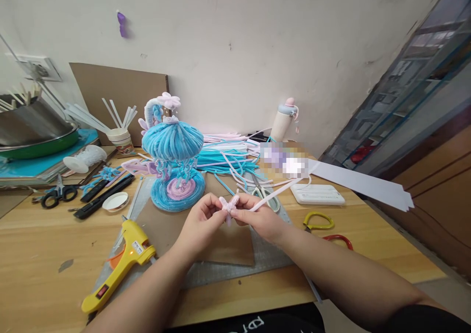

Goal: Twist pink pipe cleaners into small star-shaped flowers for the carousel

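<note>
Over the brown cardboard (224, 240), my left hand (202, 220) and my right hand (263, 219) meet, each pinching one side of a small looped piece bent from pink pipe cleaner (230, 204). A long straight tail of it runs from my right fingers up and to the right. My fingertips hide part of the piece. Just beyond my left hand stands a jellyfish-like model of blue pipe cleaner (172, 141) on a round blue and pink coiled base (158, 203). Scissors with pale handles (272, 203) lie just behind my right hand.
A yellow glue gun (128, 259) lies left of my left forearm. Blue and pink pipe cleaners (228, 159) are piled behind the model. Scissors with yellow and red handles (318, 220) lie by my right forearm. A white bottle (283, 122) stands against the wall.
</note>
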Demonstrator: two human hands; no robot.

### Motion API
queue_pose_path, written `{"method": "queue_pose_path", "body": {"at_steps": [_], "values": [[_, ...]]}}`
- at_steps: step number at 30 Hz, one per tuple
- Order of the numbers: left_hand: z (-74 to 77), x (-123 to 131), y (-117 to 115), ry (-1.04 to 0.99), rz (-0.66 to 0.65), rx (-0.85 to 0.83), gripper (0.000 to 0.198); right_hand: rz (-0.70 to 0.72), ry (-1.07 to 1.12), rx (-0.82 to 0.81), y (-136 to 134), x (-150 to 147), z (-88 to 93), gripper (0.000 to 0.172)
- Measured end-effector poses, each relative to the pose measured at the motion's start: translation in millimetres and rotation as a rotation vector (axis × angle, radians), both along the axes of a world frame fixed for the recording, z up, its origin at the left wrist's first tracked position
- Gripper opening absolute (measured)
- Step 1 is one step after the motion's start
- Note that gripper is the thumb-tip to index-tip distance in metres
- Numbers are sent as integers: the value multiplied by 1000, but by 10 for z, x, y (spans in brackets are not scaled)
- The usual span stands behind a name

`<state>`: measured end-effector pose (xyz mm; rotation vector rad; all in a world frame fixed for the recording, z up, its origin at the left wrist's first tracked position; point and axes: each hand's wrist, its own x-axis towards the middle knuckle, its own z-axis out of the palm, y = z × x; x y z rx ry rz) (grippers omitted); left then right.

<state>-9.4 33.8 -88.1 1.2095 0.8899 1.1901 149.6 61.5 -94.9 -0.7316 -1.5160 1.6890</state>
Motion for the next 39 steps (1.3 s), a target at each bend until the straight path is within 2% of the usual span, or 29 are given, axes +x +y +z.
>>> {"method": "queue_pose_path", "body": {"at_steps": [6,10,13,16,19,23,27,33,36,39], "values": [[-3,-3,13,-25,-42,-51,16,-33,-14,-54,-11,-13,-1,18],[11,-12,7,44,-50,-94,17,-28,-130,81,-6,24,46,14],[3,-11,3,91,-104,-112,17,27,-226,156,15,66,77,12],[-22,-1,7,87,-134,-104,16,102,-228,66,43,85,76,11],[-50,-1,16,97,-101,-63,17,125,-194,-78,62,71,53,12],[-85,-22,25,194,14,-21,17,28,-153,-214,68,38,44,20],[-88,-27,26,275,70,9,16,-16,-116,-293,60,26,49,28],[-56,-17,22,292,127,55,15,33,-31,-331,47,15,46,32],[-37,-25,24,218,110,40,13,50,-62,-257,33,12,61,30],[-1,-32,25,84,47,-73,14,7,-89,-171,14,8,73,27]]}}
